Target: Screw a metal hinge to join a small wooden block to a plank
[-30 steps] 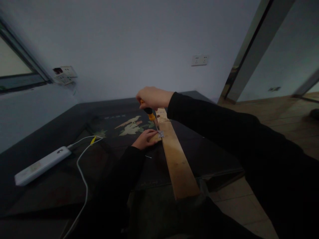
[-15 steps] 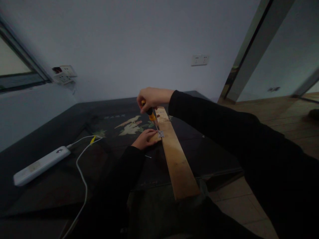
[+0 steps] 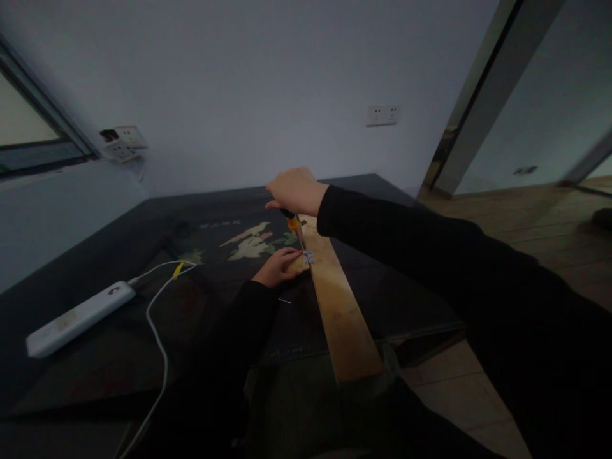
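My right hand is wrapped over the handle of a yellow and black screwdriver, which tilts down with its tip at a small metal hinge. The hinge lies across a long wooden board and a smaller wood piece at its left side. My left hand grips that smaller piece, fingertips close to the hinge and the screwdriver tip. A thin screw or nail lies on the dark table just below my left hand. The handle's top is hidden in my right palm.
The dark table carries a painted bird and flower design. On its left lies a white power strip with a white cable. The long board's near end overhangs the table edge toward my lap. A wall with sockets stands behind.
My right hand has rolled over the screwdriver handle, its back now facing up and covering more of the handle. The left hand, hinge and board have stayed in place.
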Tool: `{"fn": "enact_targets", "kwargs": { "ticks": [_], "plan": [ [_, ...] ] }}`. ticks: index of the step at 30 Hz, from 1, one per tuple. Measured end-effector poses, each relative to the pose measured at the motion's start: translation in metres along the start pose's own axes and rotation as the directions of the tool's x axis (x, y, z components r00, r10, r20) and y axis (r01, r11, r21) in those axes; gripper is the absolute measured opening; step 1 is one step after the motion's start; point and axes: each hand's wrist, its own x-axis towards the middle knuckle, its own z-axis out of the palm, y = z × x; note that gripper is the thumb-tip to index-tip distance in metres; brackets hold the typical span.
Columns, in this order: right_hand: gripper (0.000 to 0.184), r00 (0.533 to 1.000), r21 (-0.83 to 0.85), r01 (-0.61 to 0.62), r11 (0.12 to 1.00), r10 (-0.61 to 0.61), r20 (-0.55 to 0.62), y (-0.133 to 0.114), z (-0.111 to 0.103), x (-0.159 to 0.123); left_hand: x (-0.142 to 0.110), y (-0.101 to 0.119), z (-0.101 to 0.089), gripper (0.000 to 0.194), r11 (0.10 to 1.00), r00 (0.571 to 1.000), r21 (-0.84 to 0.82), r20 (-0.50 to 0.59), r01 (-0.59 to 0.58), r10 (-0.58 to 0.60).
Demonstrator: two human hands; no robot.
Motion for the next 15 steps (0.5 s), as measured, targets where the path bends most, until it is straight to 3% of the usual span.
{"fn": "enact_targets", "kwargs": {
  "ticks": [5,11,13,15],
  "plan": [
    [0.028,0.997,0.104,0.058,0.993,-0.063,0.044,0.008,-0.005,0.005,-0.001,0.0,0.001,0.055,1.0,1.0,0.002,0.007,0.013,-0.013],
    [0.032,0.924,0.248,0.141,0.958,-0.218,0.314,0.012,-0.019,0.014,-0.002,-0.002,0.001,0.054,1.0,1.0,0.0,0.016,0.014,-0.014],
    [0.03,0.936,0.226,0.141,0.964,-0.204,0.287,0.009,-0.019,0.014,-0.002,-0.002,0.001,0.054,1.0,1.0,-0.009,0.018,0.011,-0.011],
    [0.028,0.976,0.148,0.125,0.981,-0.149,0.161,0.002,-0.014,0.011,-0.001,-0.001,0.001,0.054,1.0,1.0,-0.016,0.01,0.008,-0.007]
  ]
}}
